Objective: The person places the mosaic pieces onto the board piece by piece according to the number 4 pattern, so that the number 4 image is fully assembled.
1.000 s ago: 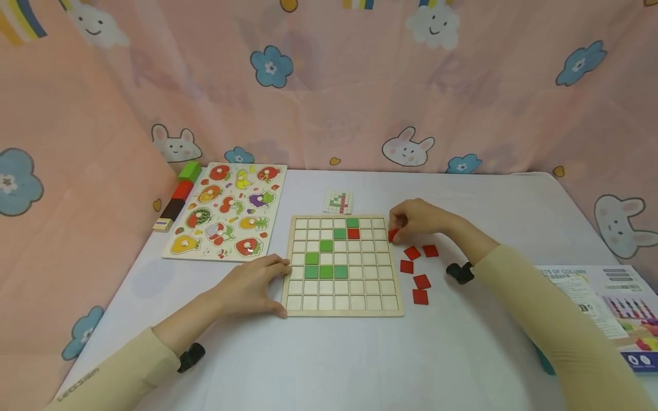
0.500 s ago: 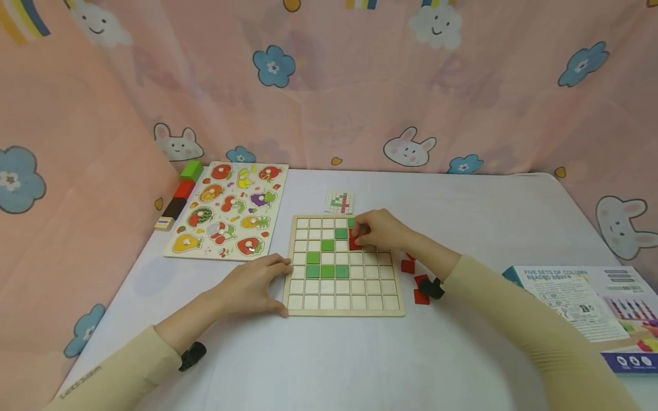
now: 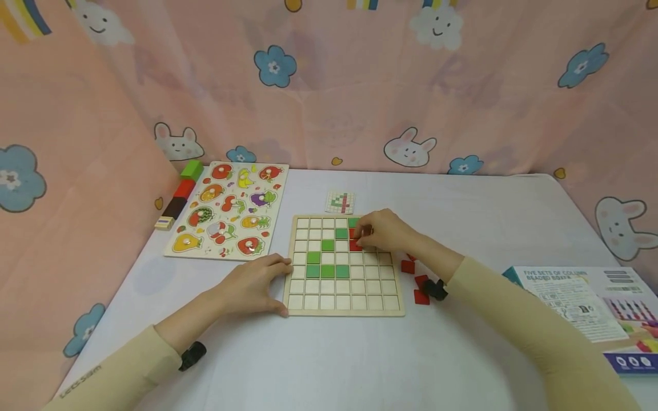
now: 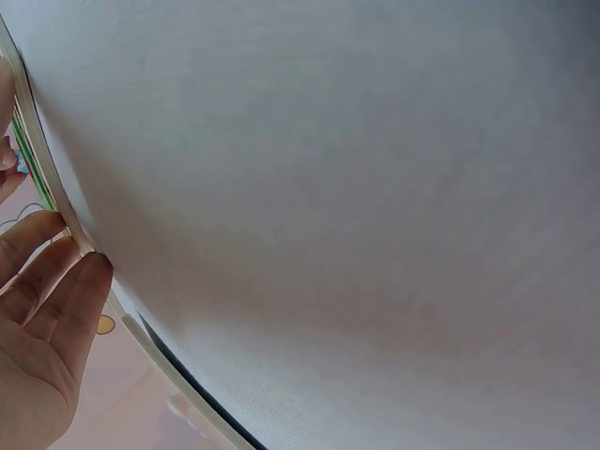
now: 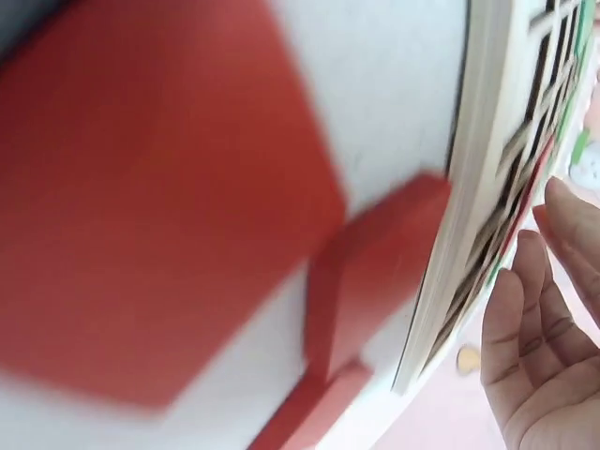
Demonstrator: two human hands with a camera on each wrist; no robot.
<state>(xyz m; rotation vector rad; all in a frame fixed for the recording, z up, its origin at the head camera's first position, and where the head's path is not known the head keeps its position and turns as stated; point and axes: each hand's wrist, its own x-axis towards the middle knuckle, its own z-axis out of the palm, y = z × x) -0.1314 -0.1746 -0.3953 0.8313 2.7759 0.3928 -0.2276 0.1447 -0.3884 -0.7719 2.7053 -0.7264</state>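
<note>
A square wooden grid board (image 3: 345,312) lies flat on the table with green tiles (image 3: 327,271) set in its cells. Two red tiles (image 3: 354,245) sit one below the other in a column near the top right. My right hand (image 3: 386,229) is over that column, fingertips right at the lower red tile; the right wrist view shows thumb and fingers apart with nothing between them. Along the board's left edge rests my left hand (image 3: 254,285), thumb at the lower corner and fingers higher up. In the left wrist view its fingers (image 4: 89,291) are fairly straight against the edge.
Loose red tiles (image 3: 408,266) lie right of the board, partly hidden by the right arm. A small pattern card (image 3: 340,202) is behind the board. To the left are a fruit puzzle board (image 3: 226,211) and a row of coloured blocks (image 3: 177,206); a printed box (image 3: 591,308) lies right.
My right hand has moved left from the board's right edge with a red tile, which now lies in the cell below the first red one. The fingers have parted slightly. The left hand stays put.
</note>
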